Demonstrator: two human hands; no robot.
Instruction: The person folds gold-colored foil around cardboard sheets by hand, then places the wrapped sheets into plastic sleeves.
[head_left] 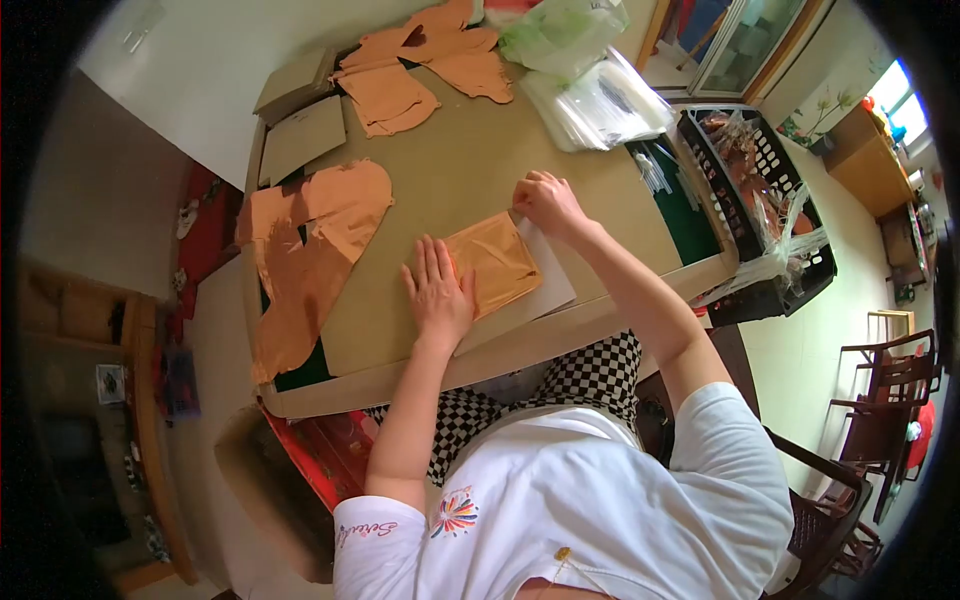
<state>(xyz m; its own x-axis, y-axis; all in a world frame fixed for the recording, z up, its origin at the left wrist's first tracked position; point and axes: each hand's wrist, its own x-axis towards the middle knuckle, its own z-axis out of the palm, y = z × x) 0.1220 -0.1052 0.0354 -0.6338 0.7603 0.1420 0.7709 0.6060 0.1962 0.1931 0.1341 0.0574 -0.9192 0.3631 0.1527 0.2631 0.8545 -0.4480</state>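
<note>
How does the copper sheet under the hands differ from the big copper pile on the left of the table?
The copper sheet is one small, flat rectangle on white paper, held by the left hand and right hand. The copper pile is larger, irregular, crumpled and overlapping, lying untouched on the table. Both are shiny and copper-orange.

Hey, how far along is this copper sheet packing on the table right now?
Done: bagged pieces seem to fill the black crate, though that is hard to tell. In hand: the left hand flattens a copper sheet on white paper; the right hand pinches its far corner. Left: loose copper pieces and clear bags.
</note>
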